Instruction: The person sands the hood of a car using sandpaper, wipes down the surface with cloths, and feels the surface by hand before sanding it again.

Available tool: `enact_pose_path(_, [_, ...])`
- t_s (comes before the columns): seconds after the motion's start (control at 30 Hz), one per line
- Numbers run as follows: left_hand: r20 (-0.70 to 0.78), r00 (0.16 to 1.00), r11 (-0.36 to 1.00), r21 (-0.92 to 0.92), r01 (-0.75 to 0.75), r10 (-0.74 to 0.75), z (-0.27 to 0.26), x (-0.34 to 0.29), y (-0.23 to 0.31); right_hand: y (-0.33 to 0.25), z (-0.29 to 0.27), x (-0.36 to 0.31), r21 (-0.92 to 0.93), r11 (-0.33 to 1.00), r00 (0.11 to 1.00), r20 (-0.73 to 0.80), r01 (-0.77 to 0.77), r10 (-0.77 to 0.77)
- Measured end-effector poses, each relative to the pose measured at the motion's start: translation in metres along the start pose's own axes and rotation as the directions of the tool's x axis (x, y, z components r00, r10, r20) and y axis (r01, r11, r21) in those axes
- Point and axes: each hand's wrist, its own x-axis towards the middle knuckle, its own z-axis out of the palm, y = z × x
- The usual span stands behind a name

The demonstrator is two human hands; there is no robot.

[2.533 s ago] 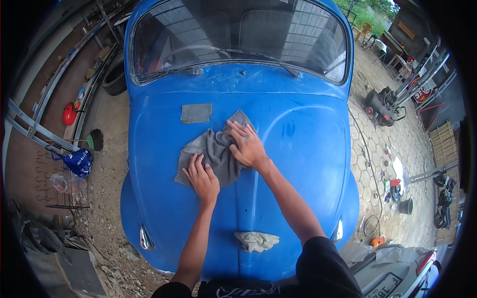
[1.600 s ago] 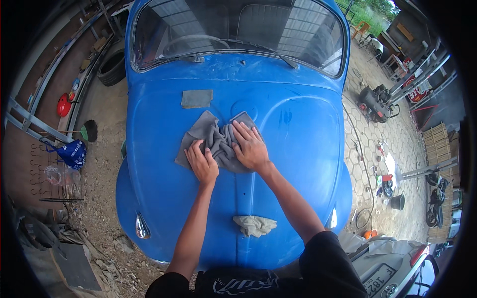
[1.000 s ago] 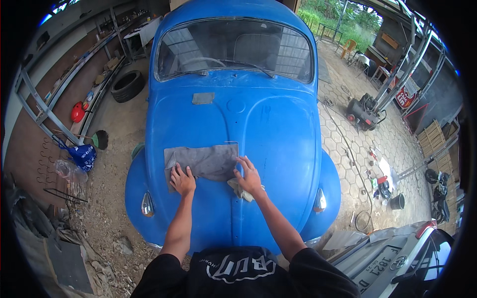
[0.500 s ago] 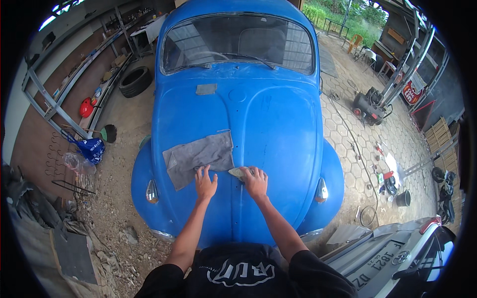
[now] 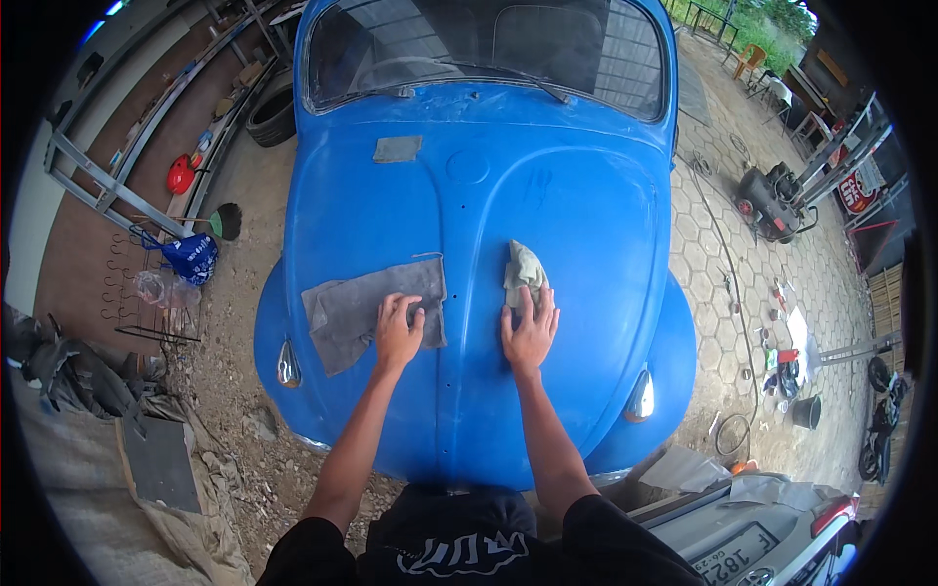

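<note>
A blue rounded car hood (image 5: 586, 225) with a raised centre ridge spreads in front of me. Over its left half lies a flat grey cloth (image 5: 342, 311), slightly creased. On the cloth's right part rests my left hand (image 5: 399, 334), fingers bent and apart, gripping nothing visible. Right of the ridge, my right hand (image 5: 531, 334) has its fingers on a crumpled pale green cloth (image 5: 526, 264), pressed against the paint. Part of that cloth is hidden under the fingers. Farther up, near the windshield (image 5: 479, 54), lies a small grey rectangular piece (image 5: 398, 149).
Metal shelving (image 5: 117, 190) and a tyre (image 5: 272, 115) stand at the left. A hose (image 5: 728, 269) runs over the paving at the right, near a black compressor (image 5: 772, 205) and a dark bucket (image 5: 807, 412). Another vehicle (image 5: 772, 527) is close at the lower right.
My right hand has moved right and the pale cloth now extends forward from its fingers. My left hand has shifted slightly onto the grey cloth. The whole view has tilted downward.
</note>
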Motion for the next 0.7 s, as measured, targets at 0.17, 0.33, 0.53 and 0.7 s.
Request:
enact_pose_path(0.17, [-0.06,0.998,0.998,0.063,-0.009,0.013,-0.015,0.092,-0.014,-0.007,-0.004,-0.004,0.02,0.999,0.998,-0.047,-0.037,0.038])
enact_pose_path(0.33, [-0.074,0.996,0.976,0.214,-0.023,0.04,0.012,0.224,-0.041,0.004,-0.005,-0.01,0.019,0.996,0.991,-0.103,-0.089,0.09])
enact_pose_path(0.53, [-0.109,0.994,0.932,0.357,0.061,-0.023,0.051,0.325,-0.065,0.004,-0.004,-0.009,0.046,0.989,0.986,-0.075,-0.143,0.146])
enact_pose_path(0.7, [-0.113,0.994,0.905,0.423,0.039,0.01,0.074,0.321,-0.07,0.006,-0.007,-0.01,0.002,0.991,0.987,-0.085,-0.134,0.133])
